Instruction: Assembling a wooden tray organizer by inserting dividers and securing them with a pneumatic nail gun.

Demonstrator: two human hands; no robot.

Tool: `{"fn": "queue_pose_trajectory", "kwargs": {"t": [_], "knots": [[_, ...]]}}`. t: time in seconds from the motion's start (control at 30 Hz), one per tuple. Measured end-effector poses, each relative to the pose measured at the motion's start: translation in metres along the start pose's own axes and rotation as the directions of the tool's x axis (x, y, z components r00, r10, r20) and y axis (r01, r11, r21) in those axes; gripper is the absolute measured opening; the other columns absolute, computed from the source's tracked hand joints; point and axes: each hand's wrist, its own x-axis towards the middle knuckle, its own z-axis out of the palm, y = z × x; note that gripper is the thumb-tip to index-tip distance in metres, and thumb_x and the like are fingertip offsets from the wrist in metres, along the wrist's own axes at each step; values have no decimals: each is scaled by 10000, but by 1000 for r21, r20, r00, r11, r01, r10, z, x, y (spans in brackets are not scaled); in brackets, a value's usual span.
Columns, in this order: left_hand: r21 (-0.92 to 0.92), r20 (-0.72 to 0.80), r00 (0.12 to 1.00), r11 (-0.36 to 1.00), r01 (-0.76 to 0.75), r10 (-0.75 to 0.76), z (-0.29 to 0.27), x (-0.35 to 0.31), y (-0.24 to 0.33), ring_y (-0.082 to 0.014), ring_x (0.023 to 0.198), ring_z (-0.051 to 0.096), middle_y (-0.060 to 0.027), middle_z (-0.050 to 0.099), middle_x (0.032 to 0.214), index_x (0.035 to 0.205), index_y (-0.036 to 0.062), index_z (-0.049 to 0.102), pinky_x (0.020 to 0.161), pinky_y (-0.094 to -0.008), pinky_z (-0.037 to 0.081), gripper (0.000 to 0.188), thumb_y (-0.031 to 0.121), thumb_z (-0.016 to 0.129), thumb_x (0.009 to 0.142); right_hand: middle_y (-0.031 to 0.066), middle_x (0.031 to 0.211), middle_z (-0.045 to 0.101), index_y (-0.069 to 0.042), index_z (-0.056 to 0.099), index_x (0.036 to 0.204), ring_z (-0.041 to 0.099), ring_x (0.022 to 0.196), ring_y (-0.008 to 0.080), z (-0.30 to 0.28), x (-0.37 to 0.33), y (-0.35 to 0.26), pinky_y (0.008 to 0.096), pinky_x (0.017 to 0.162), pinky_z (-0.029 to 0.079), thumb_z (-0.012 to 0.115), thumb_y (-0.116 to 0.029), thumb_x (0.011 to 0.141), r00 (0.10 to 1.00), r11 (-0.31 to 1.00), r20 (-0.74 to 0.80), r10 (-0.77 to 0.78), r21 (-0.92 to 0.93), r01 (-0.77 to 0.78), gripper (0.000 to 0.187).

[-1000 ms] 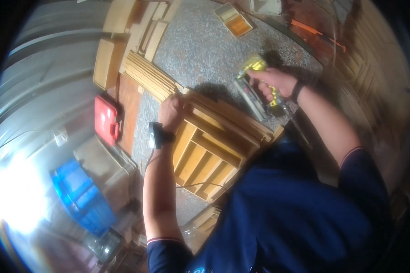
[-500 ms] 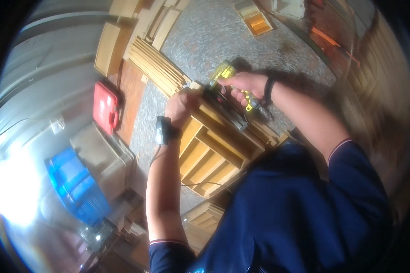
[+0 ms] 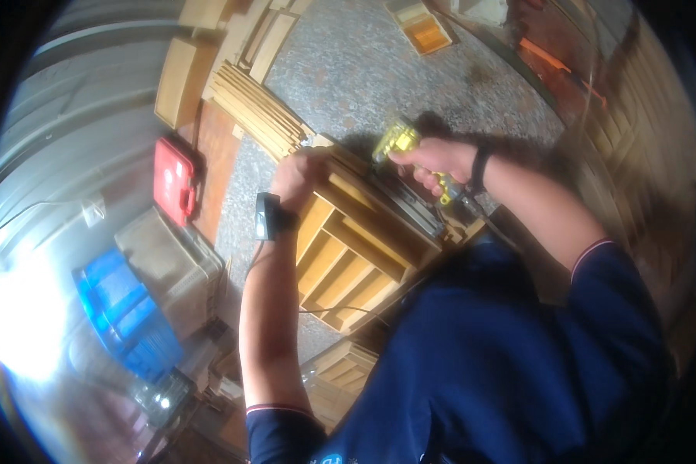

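My right hand (image 3: pixel 439 164) is wrapped around the grip of a yellow power drill (image 3: pixel 397 139), held a little to the right of a wooden drawer box. That wooden drawer box (image 3: pixel 336 220) has several inner compartments split by thin dividers. At its far left corner, my left hand (image 3: pixel 298 176) is closed over the edge; its fingertips are partly hidden. A metal drawer slide (image 3: pixel 411 207) runs along the box's right side. Just beyond my left hand lies a stack of thin wooden strips (image 3: pixel 259 110).
A red plastic case (image 3: pixel 173 182) lies to the left, above a beige bin (image 3: pixel 166 247) and a blue crate (image 3: pixel 127 303). A small wooden box (image 3: pixel 419 27) sits on the speckled work surface (image 3: pixel 340 69) at the far side. More wooden frames (image 3: pixel 344 371) are stacked near my body.
My right hand has moved to the right with the drill, away from the box's far corner, uncovering more of the metal slide. My left hand stays on the corner. The view has shifted slightly.
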Motion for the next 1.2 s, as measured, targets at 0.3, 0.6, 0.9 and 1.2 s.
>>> {"fn": "queue_pose_trajectory", "kwargs": {"t": [0.3, 0.6, 0.9, 1.2], "knots": [[-11, -12, 999, 999, -49, 49, 5, 3, 2, -343, 974, 739, -141, 769, 1050, 1130, 84, 767, 850, -416, 583, 232, 195, 755, 926, -69, 626, 356, -94, 587, 1023, 366, 491, 70, -16, -71, 79, 282, 444, 366, 631, -505, 1066, 994, 994, -15, 106, 29, -106, 416], [-20, -131, 969, 978, 209, -210, 12, -38, 30, -359, 1042, 736, -164, 765, 1142, 1310, 117, 715, 916, -431, 582, 421, 247, 779, 915, -78, 637, 361, -115, 588, 1016, 364, 489, 58, -10, -71, 97, 269, 438, 353, 673, -530, 1036, 998, 998, -52, 43, 40, -41, 424], [-358, -698, 438, 805, 473, -567, 137, -326, -71, -391, 1217, 641, -236, 671, 1308, 1362, -16, 636, 1038, -452, 518, 493, 223, 770, 953, 232, 885, 737, 5, 654, 1127, 750, 888, 430, -40, -72, 106, 478, 784, 595, 691, -503, 993, 492, 653, -571, -657, -757, -9, 526], [-931, -222, 251, 282, 234, -942, 356, -504, -104, -285, 1063, 743, -220, 769, 1146, 1258, -61, 710, 950, -386, 575, 491, 301, 799, 938, 302, 1243, 644, 59, 668, 1241, 608, 1204, 469, 197, -13, 155, 500, 1050, 492, 771, -423, 928, 600, 242, -228, -767, -969, -59, 583]]}}
